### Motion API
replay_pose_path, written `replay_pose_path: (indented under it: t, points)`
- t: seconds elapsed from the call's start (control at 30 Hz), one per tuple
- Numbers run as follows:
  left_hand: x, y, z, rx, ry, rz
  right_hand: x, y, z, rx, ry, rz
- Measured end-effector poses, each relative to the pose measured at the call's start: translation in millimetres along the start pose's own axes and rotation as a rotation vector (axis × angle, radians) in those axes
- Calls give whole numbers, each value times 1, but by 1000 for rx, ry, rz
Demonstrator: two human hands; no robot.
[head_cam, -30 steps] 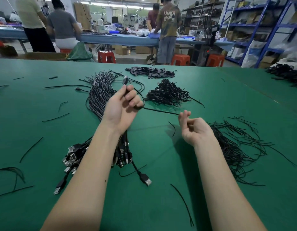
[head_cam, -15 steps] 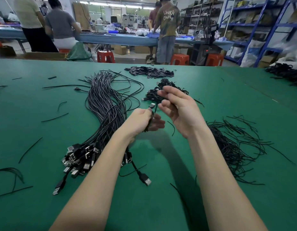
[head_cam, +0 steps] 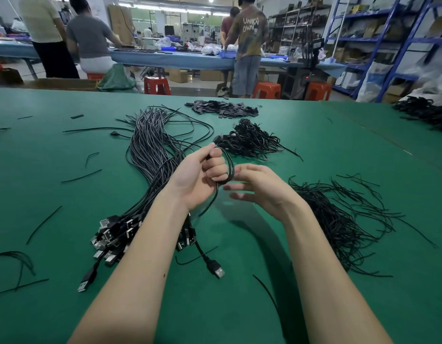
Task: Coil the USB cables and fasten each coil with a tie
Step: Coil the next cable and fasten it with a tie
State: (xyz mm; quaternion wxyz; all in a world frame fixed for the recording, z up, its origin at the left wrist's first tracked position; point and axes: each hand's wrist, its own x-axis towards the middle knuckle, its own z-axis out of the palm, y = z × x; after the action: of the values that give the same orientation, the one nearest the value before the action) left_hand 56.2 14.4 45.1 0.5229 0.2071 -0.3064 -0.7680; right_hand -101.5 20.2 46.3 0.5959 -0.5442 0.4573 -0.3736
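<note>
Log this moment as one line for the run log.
step: coiling | left hand: grips cable coil | right hand: open beside coil | tie: not on | ties pile: right

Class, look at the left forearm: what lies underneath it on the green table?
The bundle of USB cables runs under the left forearm, plugs showing on both sides. The stretch directly beneath is covered, so cannot be seen.

Matt green table mat (head_cam: 314,244), glossy black cables (head_cam: 153,155), metal plugs (head_cam: 108,238)
</note>
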Motion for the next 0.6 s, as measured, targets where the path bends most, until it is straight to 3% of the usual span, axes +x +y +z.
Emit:
replay_pose_path:
  t: [0.07,0.13,0.33,0.43,0.6]
  points:
    - [-2,1,-1,-19,-55,-28,0,-1,-5,122,-20,-61]
    - [-2,1,-2,21,-30,-24,-1,-2,-9,83,29,-129]
    - [2,-6,0,288,84,31,5,-1,-2,-414,353,-438]
    - [3,-6,0,423,115,25,4,-3,3,-497,414,-450]
    - [5,-8,2,630,136,75,4,-1,12,-290,457,-330]
